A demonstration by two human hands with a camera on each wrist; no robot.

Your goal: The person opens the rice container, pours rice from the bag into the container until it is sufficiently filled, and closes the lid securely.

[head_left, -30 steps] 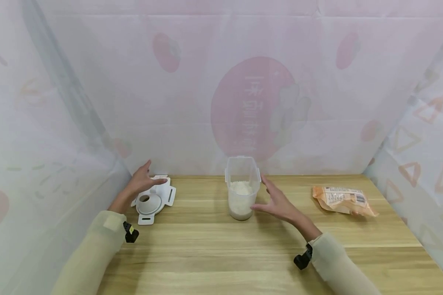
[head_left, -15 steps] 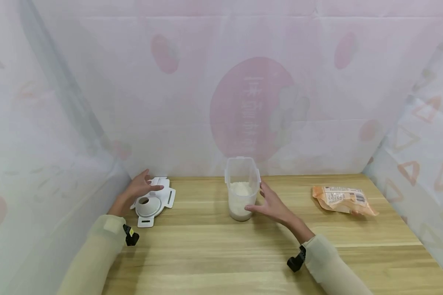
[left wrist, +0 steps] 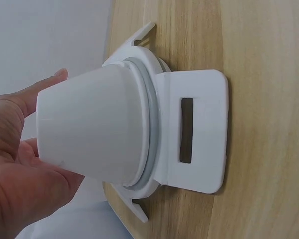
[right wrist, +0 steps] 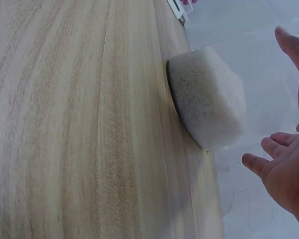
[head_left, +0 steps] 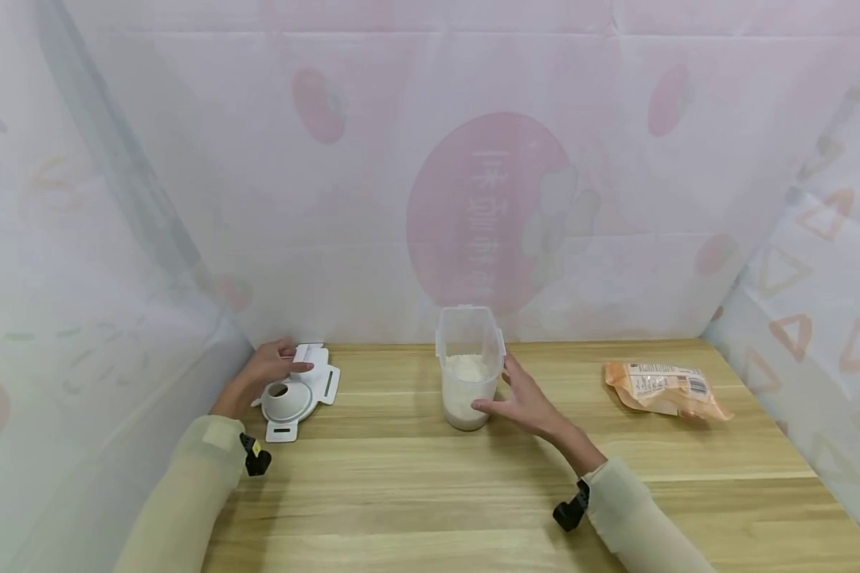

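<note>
A clear plastic container [head_left: 469,350] holding white grains stands open-topped at the back middle of the wooden table [head_left: 401,485]. My right hand [head_left: 523,398] is spread beside its right wall, thumb near the lower front. In the right wrist view a small gap shows between the fingers [right wrist: 269,159] and the container [right wrist: 209,99]. A white lid with a cone-shaped spout [head_left: 294,391] lies at the back left. My left hand [head_left: 268,368] rests at its far edge. In the left wrist view its straight fingers [left wrist: 20,164] flank the spout [left wrist: 89,129] without clasping it.
An orange food packet [head_left: 662,388] lies at the back right of the table. Pale printed sheets wall in the table at the back and on both sides. The front half of the tabletop is bare wood.
My right hand has slid left, closer to the container. My left hand has dropped from above the lid down to its far edge.
</note>
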